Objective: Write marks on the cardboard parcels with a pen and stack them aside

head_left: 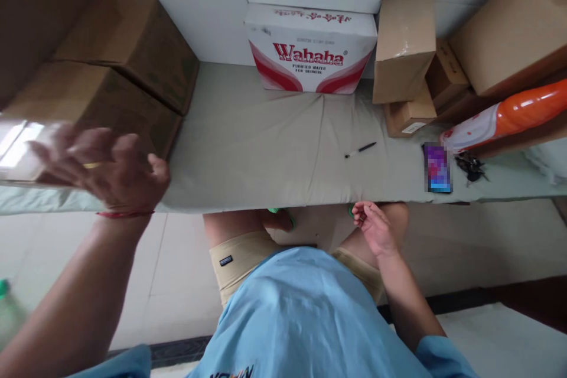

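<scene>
At the left, my left hand (104, 162) is raised with its fingers spread, in front of the near cardboard box (95, 103). It holds nothing, and whether it touches the box I cannot tell. Motion slightly blurs its fingertips. My right hand (374, 225) hovers by my right thigh, just below the front edge of the cloth-covered surface (248, 147). Its fingers are loosely bent, and nothing shows in them. A pen (361, 149) lies on the cloth beyond that hand, and a phone (437, 168) lies further right.
A white and red Wahaha carton (312, 53) stands against the wall. Small brown boxes (404, 47) are stacked right of it. Keys (472, 166) and an orange-and-white cylindrical packet (509, 115) are at the right. A second cardboard box (163, 53) stands behind the left one.
</scene>
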Demonstrator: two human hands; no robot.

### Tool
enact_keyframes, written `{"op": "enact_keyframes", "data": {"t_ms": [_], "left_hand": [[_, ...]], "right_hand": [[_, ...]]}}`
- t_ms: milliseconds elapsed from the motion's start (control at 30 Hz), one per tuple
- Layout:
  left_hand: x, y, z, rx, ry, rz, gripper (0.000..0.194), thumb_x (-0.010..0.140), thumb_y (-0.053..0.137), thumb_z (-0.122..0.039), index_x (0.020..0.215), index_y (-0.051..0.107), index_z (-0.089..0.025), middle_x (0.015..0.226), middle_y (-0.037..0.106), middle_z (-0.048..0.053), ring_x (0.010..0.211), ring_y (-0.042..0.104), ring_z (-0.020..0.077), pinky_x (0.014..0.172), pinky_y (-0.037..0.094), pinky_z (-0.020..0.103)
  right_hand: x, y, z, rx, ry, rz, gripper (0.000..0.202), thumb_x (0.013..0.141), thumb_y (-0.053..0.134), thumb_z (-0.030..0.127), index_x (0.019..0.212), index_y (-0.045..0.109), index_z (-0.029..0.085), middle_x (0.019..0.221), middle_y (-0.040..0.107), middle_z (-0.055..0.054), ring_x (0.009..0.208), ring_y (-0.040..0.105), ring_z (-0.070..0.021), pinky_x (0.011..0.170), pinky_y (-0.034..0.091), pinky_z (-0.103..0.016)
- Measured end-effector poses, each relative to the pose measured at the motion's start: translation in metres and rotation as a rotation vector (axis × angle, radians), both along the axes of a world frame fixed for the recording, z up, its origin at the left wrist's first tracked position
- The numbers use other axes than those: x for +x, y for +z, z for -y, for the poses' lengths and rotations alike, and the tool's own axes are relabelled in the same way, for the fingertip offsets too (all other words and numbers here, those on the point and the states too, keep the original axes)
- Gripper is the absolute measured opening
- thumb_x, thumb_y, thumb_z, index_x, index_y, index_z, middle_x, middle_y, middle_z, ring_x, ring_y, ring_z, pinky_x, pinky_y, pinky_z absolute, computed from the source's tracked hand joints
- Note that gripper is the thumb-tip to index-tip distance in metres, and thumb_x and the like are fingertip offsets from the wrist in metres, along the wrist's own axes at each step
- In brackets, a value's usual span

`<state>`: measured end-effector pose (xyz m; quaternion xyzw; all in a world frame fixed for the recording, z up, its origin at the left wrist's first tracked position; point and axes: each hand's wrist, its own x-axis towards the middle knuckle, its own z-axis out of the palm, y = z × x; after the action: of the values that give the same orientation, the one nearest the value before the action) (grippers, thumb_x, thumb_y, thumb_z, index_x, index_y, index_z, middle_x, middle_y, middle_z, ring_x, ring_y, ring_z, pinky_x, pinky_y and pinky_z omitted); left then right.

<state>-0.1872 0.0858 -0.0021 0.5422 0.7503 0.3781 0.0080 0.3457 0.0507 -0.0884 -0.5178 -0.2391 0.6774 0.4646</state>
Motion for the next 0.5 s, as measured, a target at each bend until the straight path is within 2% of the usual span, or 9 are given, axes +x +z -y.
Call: {"op": "enact_keyframes", "data": {"t_ms": [67, 100, 167, 233, 300, 367, 433, 500], "left_hand": [[0.016, -0.009, -0.022, -0.021, -0.077, -0.279, 0.039, 0.075, 0.080, -0.025, 0.112, 0.069, -0.023, 0.153, 0.057, -0.001, 0.168, 0.024, 0.0347, 0.138, -0.011, 0.063], [0.021, -0.014, -0.036, -0.043, -0.137, -0.367, 0.040, 0.079, 0.077, -0.027, 0.118, 0.070, -0.022, 0.153, 0.060, 0.000, 0.167, 0.029, 0.0332, 0.139, -0.003, 0.064], [0.025, -0.028, -0.066, -0.108, -0.258, -0.435, 0.049, 0.087, 0.071, -0.029, 0.134, 0.068, -0.019, 0.163, 0.057, 0.008, 0.170, 0.027, 0.0321, 0.139, 0.004, 0.064], [0.020, -0.042, -0.098, -0.200, -0.359, -0.467, 0.056, 0.093, 0.064, -0.030, 0.144, 0.063, -0.010, 0.172, 0.048, 0.019, 0.173, 0.021, 0.0335, 0.138, 0.004, 0.065], [0.008, -0.053, -0.126, -0.272, -0.415, -0.481, 0.055, 0.097, 0.055, -0.028, 0.145, 0.061, -0.001, 0.173, 0.046, 0.025, 0.172, 0.023, 0.0318, 0.137, 0.002, 0.066], [-0.010, -0.060, -0.147, -0.312, -0.442, -0.492, 0.049, 0.099, 0.048, -0.023, 0.137, 0.063, 0.003, 0.167, 0.051, 0.028, 0.169, 0.029, 0.0305, 0.135, 0.003, 0.070], [-0.034, -0.065, -0.161, -0.338, -0.440, -0.519, 0.042, 0.099, 0.046, -0.021, 0.124, 0.067, 0.005, 0.160, 0.058, 0.030, 0.166, 0.031, 0.0321, 0.131, 0.002, 0.077], [-0.060, -0.069, -0.167, -0.376, -0.428, -0.582, 0.040, 0.099, 0.041, -0.015, 0.120, 0.066, 0.007, 0.158, 0.059, 0.030, 0.166, 0.029, 0.0303, 0.130, 0.002, 0.077]], "right_hand": [[0.001, 0.001, 0.000, 0.002, -0.015, 0.003, 0.037, 0.077, 0.094, 0.053, 0.095, 0.082, 0.023, 0.089, 0.076, -0.005, 0.076, 0.063, -0.0126, 0.066, 0.054, -0.023], [0.001, 0.001, 0.000, 0.007, -0.019, 0.008, 0.037, 0.077, 0.094, 0.053, 0.095, 0.082, 0.023, 0.089, 0.076, -0.005, 0.076, 0.063, -0.0126, 0.066, 0.054, -0.023], [0.002, 0.003, -0.001, 0.013, -0.026, 0.020, 0.038, 0.077, 0.095, 0.054, 0.094, 0.082, 0.023, 0.088, 0.076, -0.005, 0.076, 0.063, -0.0129, 0.066, 0.053, -0.023], [0.002, 0.006, -0.003, 0.012, -0.036, 0.029, 0.040, 0.075, 0.096, 0.055, 0.093, 0.083, 0.023, 0.088, 0.076, -0.005, 0.076, 0.063, -0.0128, 0.066, 0.053, -0.023], [0.004, 0.007, -0.003, 0.010, -0.047, 0.041, 0.041, 0.074, 0.096, 0.056, 0.094, 0.083, 0.023, 0.088, 0.076, -0.005, 0.075, 0.063, -0.0125, 0.066, 0.053, -0.024], [0.006, 0.008, -0.003, 0.015, -0.055, 0.059, 0.040, 0.076, 0.095, 0.057, 0.095, 0.083, 0.023, 0.089, 0.076, -0.005, 0.076, 0.063, -0.0128, 0.066, 0.053, -0.024], [0.009, 0.007, -0.001, 0.019, -0.065, 0.080, 0.038, 0.078, 0.093, 0.056, 0.095, 0.083, 0.024, 0.090, 0.076, -0.005, 0.077, 0.063, -0.0132, 0.067, 0.053, -0.025], [0.011, 0.005, 0.001, 0.014, -0.078, 0.095, 0.039, 0.078, 0.092, 0.057, 0.095, 0.082, 0.024, 0.090, 0.076, -0.005, 0.076, 0.063, -0.0133, 0.067, 0.052, -0.025]]}}
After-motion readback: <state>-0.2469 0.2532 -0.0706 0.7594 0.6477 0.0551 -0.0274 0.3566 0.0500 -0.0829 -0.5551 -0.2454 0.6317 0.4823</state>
